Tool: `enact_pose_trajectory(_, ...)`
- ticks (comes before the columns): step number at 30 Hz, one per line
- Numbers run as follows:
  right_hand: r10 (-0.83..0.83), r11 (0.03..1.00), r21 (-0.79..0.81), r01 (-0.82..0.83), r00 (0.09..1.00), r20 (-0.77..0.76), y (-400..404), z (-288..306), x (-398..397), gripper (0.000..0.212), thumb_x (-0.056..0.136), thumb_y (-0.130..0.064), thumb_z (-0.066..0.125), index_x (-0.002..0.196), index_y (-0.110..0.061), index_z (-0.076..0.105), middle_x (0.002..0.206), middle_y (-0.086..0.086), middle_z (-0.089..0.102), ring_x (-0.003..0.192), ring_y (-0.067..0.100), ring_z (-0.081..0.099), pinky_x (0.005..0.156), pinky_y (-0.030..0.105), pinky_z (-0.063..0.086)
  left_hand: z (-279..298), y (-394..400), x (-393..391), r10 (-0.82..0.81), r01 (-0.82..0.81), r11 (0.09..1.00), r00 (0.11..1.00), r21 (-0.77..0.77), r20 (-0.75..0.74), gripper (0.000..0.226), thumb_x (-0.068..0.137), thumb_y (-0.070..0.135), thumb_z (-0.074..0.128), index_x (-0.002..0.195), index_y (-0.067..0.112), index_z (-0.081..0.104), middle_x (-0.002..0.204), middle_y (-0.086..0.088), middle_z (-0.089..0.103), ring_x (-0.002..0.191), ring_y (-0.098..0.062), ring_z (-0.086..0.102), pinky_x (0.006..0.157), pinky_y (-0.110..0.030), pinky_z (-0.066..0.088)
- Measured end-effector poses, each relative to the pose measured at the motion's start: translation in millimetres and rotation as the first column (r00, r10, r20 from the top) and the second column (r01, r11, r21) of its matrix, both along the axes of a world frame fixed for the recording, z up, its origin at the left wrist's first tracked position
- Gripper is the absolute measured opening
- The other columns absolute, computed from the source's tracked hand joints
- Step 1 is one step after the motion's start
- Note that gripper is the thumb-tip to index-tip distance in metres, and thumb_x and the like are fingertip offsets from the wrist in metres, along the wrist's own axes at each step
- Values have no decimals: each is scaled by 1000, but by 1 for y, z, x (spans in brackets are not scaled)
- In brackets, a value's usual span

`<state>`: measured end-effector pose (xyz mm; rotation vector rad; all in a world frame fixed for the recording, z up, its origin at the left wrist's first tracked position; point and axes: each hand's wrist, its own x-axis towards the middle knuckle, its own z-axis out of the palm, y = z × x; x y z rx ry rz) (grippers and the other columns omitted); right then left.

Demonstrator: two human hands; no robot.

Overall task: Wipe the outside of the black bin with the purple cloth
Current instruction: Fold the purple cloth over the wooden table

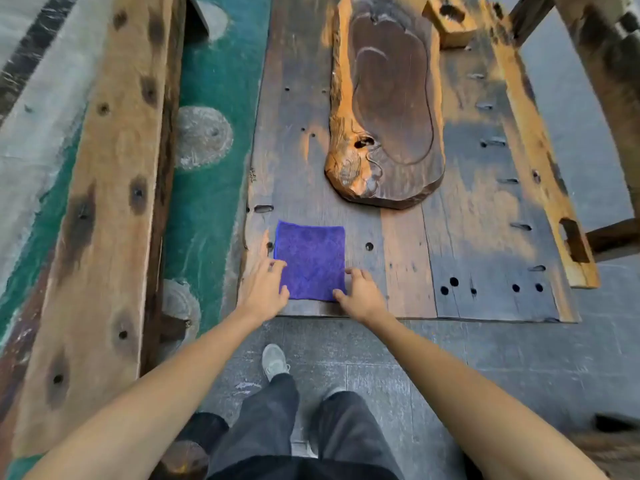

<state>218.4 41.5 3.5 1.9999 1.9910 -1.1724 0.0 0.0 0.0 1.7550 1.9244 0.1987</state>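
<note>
A purple cloth [311,259], folded into a flat rectangle, lies near the front edge of a weathered wooden table [467,271]. My left hand [265,284] rests at the cloth's left edge, fingers spread, with fingertips touching its lower left side. At the cloth's lower right corner sits my right hand [358,292], fingers apart and touching the edge. Neither hand has lifted the cloth. No black bin is in view.
A carved, foot-shaped wooden slab [384,109] lies further back on the table, with a small wooden block [450,20] behind it. A long wooden bench [100,220] stands at the left over a green strip [214,98]. My legs and a shoe [275,362] stand on grey floor tiles.
</note>
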Motion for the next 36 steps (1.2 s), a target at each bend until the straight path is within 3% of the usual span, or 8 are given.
enact_pose_trajectory(8, -395, 901, -227, 371, 916, -73, 18, -35, -3, 65, 91, -33, 74, 142, -8, 41, 134, 16, 57, 123, 31, 58, 107, 46, 46, -26, 26, 14, 579, -496, 767, 808, -408, 107, 64, 87, 31, 70, 134, 4, 37, 137, -17, 48, 112, -35, 57, 86, -40, 46)
enact_pose_trajectory(11, -411, 892, -257, 373, 904, -115, 20, -39, 0, 76, 87, -25, 79, 146, -13, 33, 109, 8, 67, 107, 27, 65, 99, 45, 53, -27, 22, 19, 504, -413, 817, 851, -403, 149, 67, 82, 21, 77, 131, 9, 32, 133, -15, 40, 97, -27, 53, 78, -36, 44)
enact_pose_trajectory(14, -239, 958, -203, 204, 957, -167, 16, -38, 5, 88, 80, -15, 83, 147, -24, 28, 122, 7, 55, 103, 29, 66, 95, 46, 56, -31, 14, 16, 235, -184, 920, 966, -345, 111, 69, 77, 5, 74, 130, 19, 31, 130, -12, 28, 87, -26, 56, 73, -39, 55)
enact_pose_trajectory(18, 120, 992, -23, -123, 987, -111, 9, -43, 18, 52, 85, 3, 67, 130, -19, 55, 124, 5, 41, 91, 19, 56, 94, 40, 54, -36, 3, 1, -11, -12, 968, 996, -249, -89, 42, 81, 11, 63, 117, 25, 47, 135, -8, 28, 61, -17, 52, 44, -29, 48)
enact_pose_trajectory(23, 296, 947, 147, -285, 953, -58, 12, -39, 29, 21, 93, -13, 64, 112, -13, 72, 124, 3, 52, 102, 20, 64, 76, 32, 54, -43, -2, -17, -60, 60, 998, 997, -8, -50, 17, 87, 24, 61, 99, 20, 73, 130, -2, 48, 92, -15, 60, 51, -27, 52)
enact_pose_trajectory(28, 250, 936, 297, -191, 952, -174, 41, -15, 33, 13, 85, -13, 68, 98, -14, 69, 100, 0, 68, 78, 16, 67, 68, 38, 57, -29, 22, -35, -7, -6, 992, 995, 124, 103, 13, 80, 27, 58, 83, 23, 70, 99, 12, 65, 99, -10, 53, 67, -31, 54)
enact_pose_trajectory(32, 152, 957, 276, -90, 965, -213, 81, -3, 25, 8, 89, -16, 64, 97, -17, 65, 77, -1, 73, 67, 17, 69, 68, 37, 57, -13, 62, -39, 137, -148, 989, 949, 17, 285, 13, 85, 29, 56, 91, 29, 68, 68, 11, 65, 64, -6, 59, 61, -27, 48)
enact_pose_trajectory(36, 7, 964, 258, 59, 969, -246, 118, -12, 17, 9, 93, -23, 65, 101, -18, 63, 80, -6, 69, 66, 11, 66, 68, 30, 54, -12, 106, -47, 185, -194, 981, 944, 7, 275, 19, 90, 26, 61, 107, 19, 69, 79, 5, 70, 73, -10, 66, 73, -29, 54)
